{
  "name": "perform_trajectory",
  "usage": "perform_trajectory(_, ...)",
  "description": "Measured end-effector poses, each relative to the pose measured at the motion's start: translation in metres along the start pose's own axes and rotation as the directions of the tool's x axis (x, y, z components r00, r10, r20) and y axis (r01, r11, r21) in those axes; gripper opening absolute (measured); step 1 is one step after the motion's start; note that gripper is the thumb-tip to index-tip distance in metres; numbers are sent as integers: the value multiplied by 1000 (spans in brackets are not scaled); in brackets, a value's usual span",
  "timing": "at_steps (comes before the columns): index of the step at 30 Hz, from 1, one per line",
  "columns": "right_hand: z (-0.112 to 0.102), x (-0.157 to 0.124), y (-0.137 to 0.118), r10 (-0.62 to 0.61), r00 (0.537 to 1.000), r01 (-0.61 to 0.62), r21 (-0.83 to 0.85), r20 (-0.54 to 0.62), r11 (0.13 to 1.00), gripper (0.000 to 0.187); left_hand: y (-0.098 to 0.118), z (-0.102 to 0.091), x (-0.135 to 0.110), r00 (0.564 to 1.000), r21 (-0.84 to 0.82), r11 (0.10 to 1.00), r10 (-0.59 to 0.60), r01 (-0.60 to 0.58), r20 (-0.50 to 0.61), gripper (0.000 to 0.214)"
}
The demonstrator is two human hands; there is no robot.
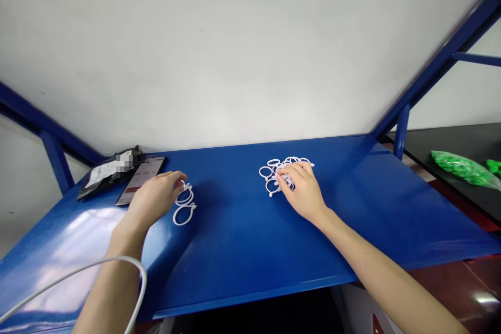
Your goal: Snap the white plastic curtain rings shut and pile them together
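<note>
My left hand (156, 195) is at the left of the blue table, thumb and fingertips pinched on a white plastic ring at the upper end of a short row. Below its fingertips another white ring (182, 215) with a small knob lies flat, overlapping its neighbours. My right hand (303, 188) reaches over a loose pile of similar white rings (266, 172) right of the middle. Its thumb and forefinger come together on a ring at the pile's near left side. The fingers hide part of the pile.
A black package with a white label (102, 171) and a phone showing a timer (135, 185) lie at the back left. A white cable (105, 260) loops over my left forearm. Blue frame bars (401, 130) flank the table (235, 250). Bagged green pieces (464, 168) lie at far right.
</note>
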State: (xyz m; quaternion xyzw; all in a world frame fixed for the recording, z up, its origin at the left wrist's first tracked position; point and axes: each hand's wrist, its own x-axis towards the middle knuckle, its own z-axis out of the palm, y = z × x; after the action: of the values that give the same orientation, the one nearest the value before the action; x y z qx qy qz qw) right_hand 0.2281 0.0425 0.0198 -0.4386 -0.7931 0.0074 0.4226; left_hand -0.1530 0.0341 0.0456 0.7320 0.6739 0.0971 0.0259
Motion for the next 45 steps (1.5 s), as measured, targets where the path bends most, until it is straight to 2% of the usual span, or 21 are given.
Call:
perform_trajectory(4,1,-6,-20,-41,997,34,100,67,994,10,21,-11,-4,990,-171,982,59,-81,-131,24)
perform_trajectory(7,4,-12,-33,-44,986,6,229,161,974,9,55,-12,-11,972,-321,929,120,-182,-203,23)
perform_trajectory(9,6,-15,-40,-25,966,-62,324,258,944,7,83,-4,-17,941,-401,871,175,-285,-289,18)
perform_trajectory(12,6,-17,-45,42,910,-239,438,413,867,11,121,19,-28,882,-463,782,226,-418,-414,11)
perform_trajectory(16,3,-16,-47,99,854,-419,563,510,712,12,147,49,-41,827,-483,694,310,-534,-470,14)
perform_trajectory(19,5,-16,-48,176,839,-495,588,515,640,9,149,59,-45,828,-490,693,292,-529,-479,19)
perform_trajectory(21,7,-17,-48,236,821,-541,578,520,610,9,147,60,-45,860,-542,690,247,-480,-447,21)
perform_trajectory(23,9,-18,-48,263,812,-562,574,522,595,11,145,60,-44,915,-638,668,179,-382,-360,18)
perform_trajectory(25,10,-18,-47,272,818,-556,576,507,600,10,143,59,-42,968,-739,627,129,-249,-217,10)
perform_trajectory(27,10,-18,-47,277,827,-544,573,489,613,9,142,59,-40,991,-812,569,104,-128,-84,12)
perform_trajectory(29,9,-18,-47,280,831,-538,571,480,620,8,141,59,-39,994,-859,507,108,-74,-22,15)
perform_trajectory(32,9,-18,-47,281,835,-536,580,473,614,8,141,59,-38,993,-897,437,116,-64,-14,16)
perform_trajectory(36,7,-19,-47,282,842,-525,585,459,618,7,142,57,-39,995,-921,386,103,-42,-2,17)
perform_trajectory(45,3,-17,-51,225,871,-466,586,437,663,4,142,56,-41,991,-922,374,117,-103,-64,14)
